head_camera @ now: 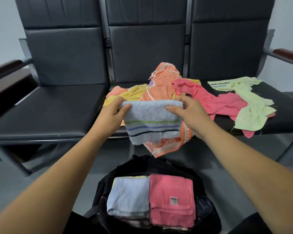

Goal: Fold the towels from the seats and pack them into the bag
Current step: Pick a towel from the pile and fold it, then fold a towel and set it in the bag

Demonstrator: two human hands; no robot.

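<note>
1. Head view, far left: a row of black padded seats has a dark wooden armrest at its left end.
2. The left hand grips the upper left corner of the striped blue towel, thumb on the near face and fingers curled over the top edge.
3. That striped blue towel is folded and held in the air between both hands, in front of the middle seat. Green, blue and dark stripes run across its lower part.
4. Behind it on the middle seat lies a crumpled heap: a yellow towel and an orange patterned towel, which hangs over the seat's front edge.
5. Below, on the floor, the black bag stands open. Inside, a folded light-blue towel lies on the left, touching a folded pink towel with a small label on the right.
6. The right hand pinches the striped towel's upper right corner between thumb and fingers.
7. A loose pink towel sprawls from the middle seat onto the right one.
8. A pale green towel lies unfolded on the right seat, partly over the loose pink towel.
</note>
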